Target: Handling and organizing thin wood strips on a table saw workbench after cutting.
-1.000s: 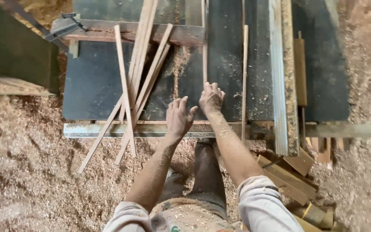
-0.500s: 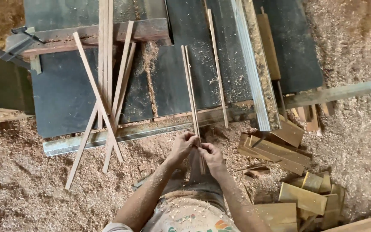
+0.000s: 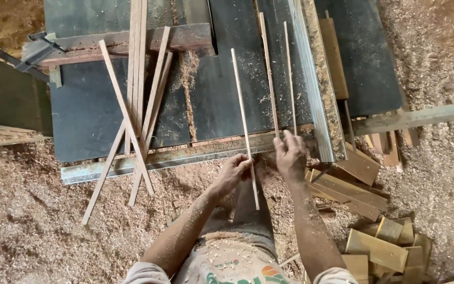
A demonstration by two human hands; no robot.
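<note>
left hand (image 3: 233,172): closed on thin wooden strip (image 3: 244,121), near its lower end | strip: long axis runs away from the body, up over the dark worktop (image 3: 222,100) | right hand (image 3: 290,155): fingers loosely on two slimmer strips (image 3: 279,79) just right | fence rail (image 3: 311,84) beside them

My hands: no longer together; left hand (image 3: 233,172) now lifts one thin strip (image 3: 245,123) alone.
My right hand (image 3: 290,155): moved toward 2 o'clock, onto two strips (image 3: 271,73).
</note>
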